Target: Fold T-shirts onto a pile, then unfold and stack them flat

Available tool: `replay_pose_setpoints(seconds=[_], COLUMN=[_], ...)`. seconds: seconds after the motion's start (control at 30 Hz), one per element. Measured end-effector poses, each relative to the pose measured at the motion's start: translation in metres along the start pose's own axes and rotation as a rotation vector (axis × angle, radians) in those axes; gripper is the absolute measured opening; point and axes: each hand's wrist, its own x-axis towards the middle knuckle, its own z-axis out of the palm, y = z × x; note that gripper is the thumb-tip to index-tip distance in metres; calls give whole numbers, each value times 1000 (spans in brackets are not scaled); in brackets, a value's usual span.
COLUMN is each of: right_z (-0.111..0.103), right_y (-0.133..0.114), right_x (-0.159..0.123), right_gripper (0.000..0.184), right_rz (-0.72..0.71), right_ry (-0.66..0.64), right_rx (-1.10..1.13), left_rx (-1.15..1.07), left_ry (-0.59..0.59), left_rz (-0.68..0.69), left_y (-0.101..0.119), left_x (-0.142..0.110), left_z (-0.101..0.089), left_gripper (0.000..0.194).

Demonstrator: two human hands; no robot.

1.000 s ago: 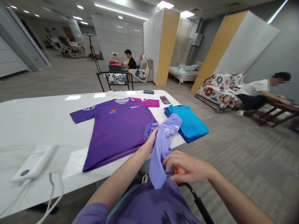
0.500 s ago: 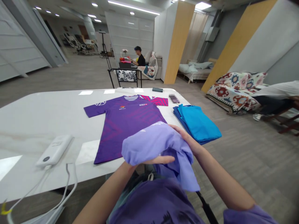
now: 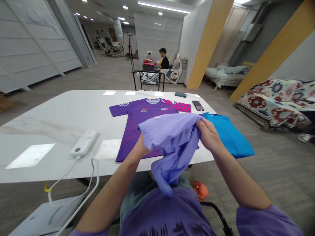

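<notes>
A crumpled lavender garment (image 3: 172, 134), seemingly a shirt, hangs between my hands above the table's near edge, its lower part drooping toward my lap. My right hand (image 3: 208, 133) is closed on its right upper corner, thumb and fingers pinching the cloth. On the other side, my left hand (image 3: 144, 147) reaches inside an opening of the cloth; its fingers are hidden there. Behind the garment, a dark purple T-shirt (image 3: 131, 126) with one pink-striped sleeve lies spread flat, partly covered from view. A folded bright blue garment (image 3: 231, 136) lies to the right, beside my right wrist.
On the white table (image 3: 81, 111) lie a white power bank (image 3: 85, 143) with cables, a phone (image 3: 198, 106) and a dark case (image 3: 180, 94). A chair (image 3: 149, 78) stands at the far side. An orange bag (image 3: 200, 190) is below. A person (image 3: 164, 61) sits farther back.
The lavender garment has been opened out and raised, with its right corner now pinched in my right hand. My left hand has gone inside the cloth. The view has turned left.
</notes>
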Motion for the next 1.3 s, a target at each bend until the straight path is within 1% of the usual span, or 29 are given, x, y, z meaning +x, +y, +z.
replay_pose_setpoints(seconds=[0.07, 0.13, 0.2, 0.23, 0.3, 0.37, 0.4, 0.43, 0.5, 0.53, 0.57, 0.6, 0.67, 0.7, 0.77, 0.8, 0.83, 0.87, 0.9, 0.97, 1.0, 1.03, 1.07, 1.13, 1.2, 1.23, 1.27, 1.3], right_z=[-6, -12, -14, -14, -7, 2, 6, 8, 7, 3, -3, -10, -27, -33, -39, -37, -31, -21, -8, 23, 39, 53, 65, 80, 83, 81, 78, 74], right_y=[4, 5, 5, 3, -2, -10, -15, -20, -30, -34, -37, -38, -36, -33, -26, -23, -19, -16, -14, -10, -9, -8, -7, -8, -10, -11, -12, -12], right_x=[19, 36, 47, 50, 54, 54, 55, 56, 58, 60, 62, 64, 68, 69, 69, 66, 62, 55, 48, 31, 23, 18, 15, 15, 22, 27, 32, 36], right_gripper=[53, 54, 56, 57, 60, 61, 61, 61, 63, 64, 65, 65, 67, 67, 66, 66, 67, 72, 81, 101, 105, 104, 97, 72, 45, 35, 32, 36], right_rz=[44, 59, 76, 86, 102, 82, 56, 23, -45, -67, -78, -78, -53, -34, 2, 10, 7, -9, -40, -145, -209, -269, -318, -369, -382, -379, -363, -329], right_ry=[118, 209, 240, 219, 108, -13, -59, -90, -124, -137, -151, -164, -193, -212, -243, -245, -240, -229, -217, -209, -218, -230, -244, -273, -285, -292, -304, -315], right_rx=[116, 178, 192, 182, 142, 94, 66, 34, -43, -76, -99, -111, -119, -125, -136, -130, -116, -101, -91, -112, -150, -196, -239, -292, -273, -239, -196, -144], left_rx=[-100, -198, -249, -254, -245, -276, -313, -355, -404, -408, -413, -424, -442, -437, -387, -349, -311, -274, -237, -163, -130, -104, -86, -67, -63, -65, -72, -87], left_ry=[39, 56, 50, 48, 22, -53, -82, -88, -34, 17, 69, 109, 165, 187, 215, 226, 240, 253, 267, 287, 289, 284, 268, 206, 135, 105, 76, 42], left_rz=[-86, -218, -332, -370, -394, -366, -354, -349, -363, -372, -372, -360, -303, -264, -184, -154, -130, -108, -83, -29, -7, 4, 3, -24, -33, -24, -16, -21], left_y=[-8, -15, -21, -24, -31, -37, -39, -41, -41, -40, -38, -36, -30, -25, -15, -9, -3, 4, 10, 21, 26, 31, 35, 43, 49, 50, 50, 49], left_x=[3, 4, 2, 1, -1, -3, -2, -1, 3, 6, 9, 12, 18, 21, 25, 26, 27, 27, 28, 29, 29, 30, 30, 31, 32, 31, 30, 28], left_z=[-15, -27, -33, -32, -21, 1, 14, 25, 40, 42, 39, 33, 11, -1, -22, -29, -34, -36, -36, -31, -28, -26, -24, -24, -28, -30, -32, -35], left_gripper=[61, 70, 75, 76, 88, 99, 97, 89, 69, 64, 63, 64, 66, 64, 54, 48, 43, 39, 34, 27, 24, 23, 23, 27, 36, 46, 58, 71])
